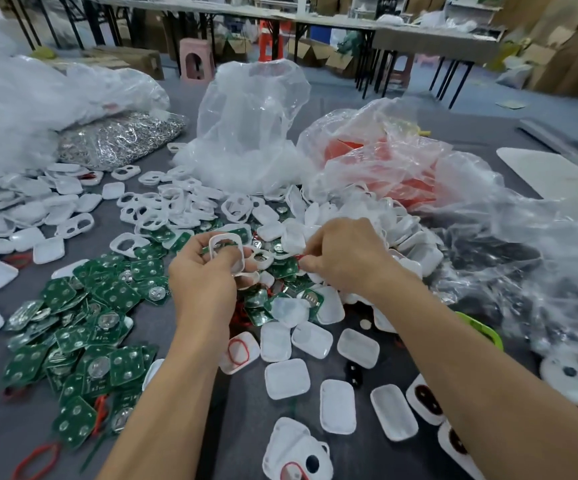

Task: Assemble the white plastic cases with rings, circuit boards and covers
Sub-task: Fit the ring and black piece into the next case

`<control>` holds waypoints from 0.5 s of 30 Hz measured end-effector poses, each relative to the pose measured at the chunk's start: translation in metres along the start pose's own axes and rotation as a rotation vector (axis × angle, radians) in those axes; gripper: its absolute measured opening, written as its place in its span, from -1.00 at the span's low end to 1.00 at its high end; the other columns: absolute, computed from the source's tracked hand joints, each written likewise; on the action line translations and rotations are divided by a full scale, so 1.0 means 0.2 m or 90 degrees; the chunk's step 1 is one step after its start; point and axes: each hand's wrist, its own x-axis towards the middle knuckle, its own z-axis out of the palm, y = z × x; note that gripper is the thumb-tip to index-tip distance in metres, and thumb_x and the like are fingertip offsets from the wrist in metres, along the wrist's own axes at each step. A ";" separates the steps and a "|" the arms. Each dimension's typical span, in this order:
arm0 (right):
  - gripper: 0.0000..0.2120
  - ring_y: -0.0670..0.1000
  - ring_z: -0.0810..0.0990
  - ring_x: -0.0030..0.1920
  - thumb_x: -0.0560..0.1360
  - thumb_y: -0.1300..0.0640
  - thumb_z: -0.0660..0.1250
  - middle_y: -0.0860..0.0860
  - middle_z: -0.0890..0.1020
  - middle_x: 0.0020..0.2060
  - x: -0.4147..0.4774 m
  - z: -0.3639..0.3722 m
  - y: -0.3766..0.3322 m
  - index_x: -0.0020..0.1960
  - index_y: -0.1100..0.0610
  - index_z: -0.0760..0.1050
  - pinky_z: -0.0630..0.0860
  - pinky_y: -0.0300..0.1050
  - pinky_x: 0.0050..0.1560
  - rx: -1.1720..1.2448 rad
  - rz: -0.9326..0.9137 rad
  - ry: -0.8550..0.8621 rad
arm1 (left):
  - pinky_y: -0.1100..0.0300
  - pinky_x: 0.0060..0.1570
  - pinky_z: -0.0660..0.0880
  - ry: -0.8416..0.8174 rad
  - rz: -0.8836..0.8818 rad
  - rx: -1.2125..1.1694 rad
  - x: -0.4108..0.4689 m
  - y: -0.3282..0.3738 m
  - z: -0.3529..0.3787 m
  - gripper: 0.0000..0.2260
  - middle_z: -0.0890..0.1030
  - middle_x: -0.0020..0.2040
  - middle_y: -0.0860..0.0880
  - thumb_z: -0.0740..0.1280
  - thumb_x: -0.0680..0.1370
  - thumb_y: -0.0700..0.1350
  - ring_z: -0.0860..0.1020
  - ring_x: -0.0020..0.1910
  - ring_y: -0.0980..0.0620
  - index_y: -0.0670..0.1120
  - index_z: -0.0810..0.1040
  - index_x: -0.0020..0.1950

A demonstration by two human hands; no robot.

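Observation:
My left hand [204,271] grips a white plastic case [226,252] by its lower edge, its open side turned toward me, above the middle of the table. My right hand [346,258] is just to its right and pinches a thin red ring [302,257] between thumb and forefinger. Green circuit boards [83,327] lie heaped at the left. White covers with cut-outs [166,209] are piled behind them. Empty white cases [285,372] lie in front of my hands, one holding a red ring [238,351].
Clear plastic bags [249,126] stand behind the piles, one with red contents [384,168]. A bag of shiny metal parts [117,140] lies at the back left. Loose red rings [38,459] lie near the front left edge. Tables and a pink stool [195,58] stand beyond.

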 end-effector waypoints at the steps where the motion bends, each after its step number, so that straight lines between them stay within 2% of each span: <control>1: -0.81 0.09 0.53 0.15 0.47 -0.20 0.48 -0.04 0.65 0.00 -0.02 0.02 -0.01 -0.02 -0.13 0.71 0.43 -0.04 0.25 -0.009 0.001 0.002 | 0.27 -0.47 0.51 0.003 -0.001 0.000 0.00 0.00 0.00 -0.84 0.72 -0.28 -0.05 0.34 0.57 -0.36 0.69 -0.36 0.02 -0.14 0.61 0.04; 3: -0.79 0.08 0.41 0.13 0.45 -0.15 0.52 -0.01 0.54 -0.01 -0.05 0.05 -0.04 0.04 -0.12 0.71 0.20 -0.11 0.08 -0.048 -0.023 0.032 | 0.27 -0.48 0.50 0.006 -0.001 -0.001 0.00 0.00 0.00 -0.84 0.72 -0.28 -0.06 0.34 0.56 -0.36 0.68 -0.37 0.01 -0.13 0.61 0.02; 4: -0.82 0.06 0.36 0.07 0.46 -0.08 0.53 -0.01 0.53 -0.05 -0.07 0.06 -0.06 0.04 -0.07 0.72 0.15 -0.08 0.04 -0.050 -0.041 0.044 | 0.27 -0.48 0.50 0.008 0.001 0.002 0.00 0.00 0.00 -0.83 0.72 -0.28 -0.06 0.34 0.56 -0.36 0.68 -0.37 0.00 -0.12 0.61 0.01; 6: -0.92 -0.01 0.26 -0.03 0.48 0.07 0.52 -0.11 0.43 -0.22 -0.08 0.07 -0.08 -0.02 -0.02 0.73 0.19 -0.11 0.10 -0.013 -0.050 0.055 | 0.27 -0.46 0.52 0.010 0.009 0.018 0.00 0.00 0.00 -0.80 0.73 -0.26 -0.05 0.34 0.54 -0.35 0.70 -0.35 -0.01 -0.06 0.61 -0.02; 7: -0.90 -0.02 0.27 -0.05 0.48 0.15 0.51 -0.14 0.38 -0.28 -0.09 0.07 -0.08 -0.08 -0.03 0.72 0.24 -0.13 0.11 0.008 -0.039 0.055 | 0.27 -0.45 0.53 0.008 0.012 0.027 -0.01 0.01 0.00 -0.79 0.73 -0.25 -0.03 0.34 0.53 -0.34 0.71 -0.33 -0.02 -0.04 0.61 -0.02; 9: -0.76 0.01 0.42 -0.08 0.42 0.29 0.44 -0.09 0.49 -0.29 -0.11 0.07 -0.08 -0.22 -0.06 0.68 0.39 -0.15 0.10 0.059 0.008 0.036 | 0.26 -0.42 0.55 -0.001 0.014 0.039 -0.02 0.01 0.01 -0.78 0.74 -0.24 -0.01 0.34 0.52 -0.34 0.72 -0.30 -0.04 -0.04 0.61 0.01; 13: -0.78 0.03 0.64 -0.13 0.37 0.30 0.43 -0.02 0.71 -0.19 -0.16 0.03 -0.03 -0.26 -0.01 0.69 0.58 -0.13 -0.01 0.160 0.049 0.002 | 0.26 -0.44 0.53 -0.024 0.026 0.058 -0.04 0.00 0.02 -0.78 0.73 -0.26 -0.03 0.32 0.50 -0.35 0.69 -0.37 -0.02 -0.05 0.62 0.00; 15: -0.79 0.01 0.67 -0.04 0.35 0.31 0.45 0.01 0.74 -0.05 -0.19 0.02 0.00 -0.26 0.00 0.69 0.59 -0.24 -0.05 0.262 0.062 -0.009 | 0.24 -0.45 0.53 -0.037 0.036 0.072 -0.05 -0.01 0.03 -0.78 0.73 -0.25 -0.05 0.33 0.50 -0.35 0.66 -0.40 -0.01 -0.04 0.62 -0.03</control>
